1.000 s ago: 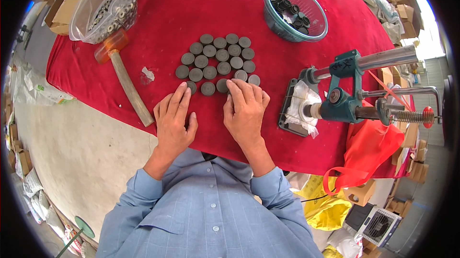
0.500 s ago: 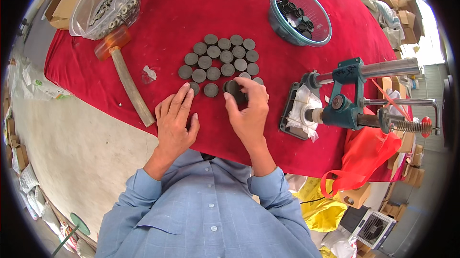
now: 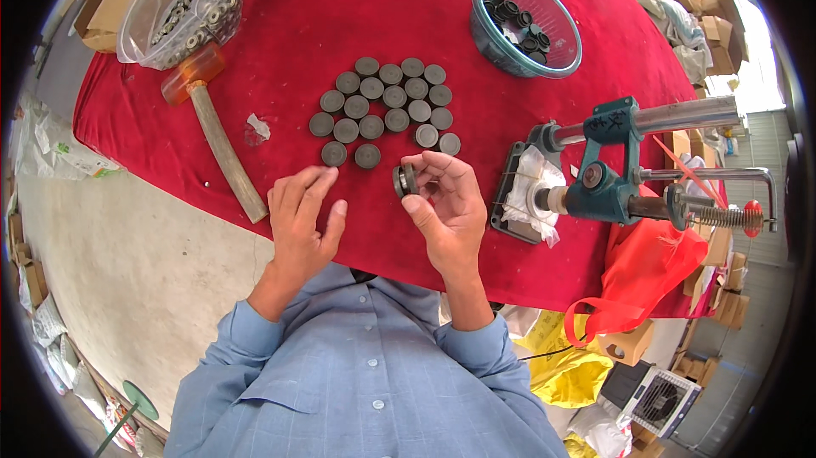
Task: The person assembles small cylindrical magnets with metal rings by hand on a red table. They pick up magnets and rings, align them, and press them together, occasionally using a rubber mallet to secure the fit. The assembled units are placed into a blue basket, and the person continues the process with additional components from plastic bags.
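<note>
In my right hand [image 3: 452, 218], a round black cap-like piece [image 3: 405, 181] is pinched between thumb and fingers, tipped on edge. A pale metallic band shows on its side. My left hand [image 3: 304, 218] holds nothing; its fingers stretch out, slightly apart, with the tips just short of the nearest dark disc [image 3: 334, 153]. Beyond both hands, several more flat dark grey discs [image 3: 371, 126] lie in loose rows on the red cloth [image 3: 289, 41]. What lies behind my curled right fingers is hidden.
A mallet [image 3: 223, 145] with an orange head lies left, beside a clear bag [image 3: 140, 37] of small metal parts. A teal bowl [image 3: 568, 58] of black rings stands at far right. The green hand press [image 3: 595, 177] is right of my right hand, near a red bag [image 3: 650, 267].
My right hand has lifted dark pieces from beside the group and now holds one tilted on edge, nearer to me. The left hand has drawn slightly back from the discs.
</note>
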Motion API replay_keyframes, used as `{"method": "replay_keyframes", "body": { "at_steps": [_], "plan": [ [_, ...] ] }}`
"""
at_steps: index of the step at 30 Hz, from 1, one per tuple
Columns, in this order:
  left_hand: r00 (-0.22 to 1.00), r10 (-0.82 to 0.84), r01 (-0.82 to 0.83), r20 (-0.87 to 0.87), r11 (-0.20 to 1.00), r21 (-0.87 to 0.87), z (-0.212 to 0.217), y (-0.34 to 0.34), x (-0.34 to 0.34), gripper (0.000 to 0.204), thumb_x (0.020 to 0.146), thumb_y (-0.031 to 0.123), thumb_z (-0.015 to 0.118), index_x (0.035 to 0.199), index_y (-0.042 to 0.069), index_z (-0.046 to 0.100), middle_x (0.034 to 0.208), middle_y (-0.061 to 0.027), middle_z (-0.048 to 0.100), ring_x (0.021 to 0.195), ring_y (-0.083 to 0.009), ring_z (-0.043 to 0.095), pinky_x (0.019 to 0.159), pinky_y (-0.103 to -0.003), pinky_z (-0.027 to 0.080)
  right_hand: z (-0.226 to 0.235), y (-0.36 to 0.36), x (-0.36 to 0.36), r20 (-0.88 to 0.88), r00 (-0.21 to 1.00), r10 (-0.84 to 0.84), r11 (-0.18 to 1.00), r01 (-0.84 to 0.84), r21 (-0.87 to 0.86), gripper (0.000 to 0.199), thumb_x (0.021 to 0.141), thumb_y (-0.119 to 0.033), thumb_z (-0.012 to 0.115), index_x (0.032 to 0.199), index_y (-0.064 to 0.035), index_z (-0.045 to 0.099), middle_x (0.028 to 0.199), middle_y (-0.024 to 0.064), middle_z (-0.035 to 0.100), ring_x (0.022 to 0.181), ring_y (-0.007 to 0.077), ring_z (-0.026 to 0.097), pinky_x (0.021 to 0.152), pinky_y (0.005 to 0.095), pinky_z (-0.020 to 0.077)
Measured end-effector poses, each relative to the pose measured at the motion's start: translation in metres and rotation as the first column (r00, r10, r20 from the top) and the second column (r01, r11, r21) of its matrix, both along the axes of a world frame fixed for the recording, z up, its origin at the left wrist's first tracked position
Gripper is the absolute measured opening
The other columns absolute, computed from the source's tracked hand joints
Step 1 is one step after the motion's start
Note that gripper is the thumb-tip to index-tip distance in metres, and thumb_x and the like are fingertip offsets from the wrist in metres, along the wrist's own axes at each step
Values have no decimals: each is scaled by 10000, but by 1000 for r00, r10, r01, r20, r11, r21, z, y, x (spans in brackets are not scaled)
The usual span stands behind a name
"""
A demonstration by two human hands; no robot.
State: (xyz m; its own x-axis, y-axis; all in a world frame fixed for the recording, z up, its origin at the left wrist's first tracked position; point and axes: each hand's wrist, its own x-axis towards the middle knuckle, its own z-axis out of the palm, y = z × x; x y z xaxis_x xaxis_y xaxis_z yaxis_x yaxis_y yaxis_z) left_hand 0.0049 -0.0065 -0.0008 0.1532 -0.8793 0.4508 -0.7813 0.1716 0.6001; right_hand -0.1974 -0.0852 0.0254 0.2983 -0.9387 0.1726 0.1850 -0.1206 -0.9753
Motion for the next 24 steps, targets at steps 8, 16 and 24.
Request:
{"method": "replay_keyframes", "body": {
  "at_steps": [8, 16, 24],
  "plan": [
    [825, -95, 259, -557, 940, 224, 34, 4, -24, 277, 925, 215, 791, 1092, 4, 726, 801, -76, 652, 600, -165, 541, 536, -321, 431, 5, 21, 8, -309, 950, -41, 945, -64, -321, 656, 762, 90, 801, 1371, -53, 600, 1276, 106, 724, 1049, 252, 677, 888, 368, 549],
    [942, -238, 256, -234, 965, 48, 36, 8, -22, 206, 818, 127, 752, 942, -6, 656, 738, -109, 541, 619, -270, 541, 542, -385, 424, 15, 28, -1, -242, 965, 100, 951, -164, -261, 590, 785, 119, 744, 1354, -9, 654, 1255, 164, 719, 1058, 241, 688, 869, 344, 576],
    [931, -364, 363, -21, 931, -32, 57, 6, -21, 261, 783, 164, 799, 925, 10, 644, 771, -84, 542, 630, -250, 555, 536, -385, 452, 34, 30, -12, -196, 963, 185, 964, -216, -152, 331, 856, 45, 754, 1184, 0, 754, 1134, 145, 715, 994, 249, 724, 832, 344, 598]
  ]
}}
